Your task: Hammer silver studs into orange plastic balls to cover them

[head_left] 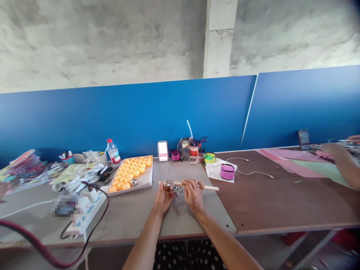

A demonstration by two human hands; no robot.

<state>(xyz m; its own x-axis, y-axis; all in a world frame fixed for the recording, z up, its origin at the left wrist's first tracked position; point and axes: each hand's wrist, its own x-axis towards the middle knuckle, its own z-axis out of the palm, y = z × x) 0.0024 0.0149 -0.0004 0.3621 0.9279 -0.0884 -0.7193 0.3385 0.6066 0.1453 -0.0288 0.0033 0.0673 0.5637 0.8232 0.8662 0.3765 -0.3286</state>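
Observation:
My left hand is closed around a small roundish thing with a shiny, silvery-brown surface; its kind is hard to make out. My right hand grips a pale wooden stick, which points left toward that roundish thing. I cannot tell whether the stick's tip touches it. Between both hands, a small heap of shiny silvery pieces lies on the grey table board. Left of my hands, a shallow white tray holds rows of orange balls and one silvery, glittering ball at its near right side.
A power strip with cables and a water bottle are on the left. At the back stand small jars. A pink mesh case rests on white paper at right. Another person's arm reaches in at far right.

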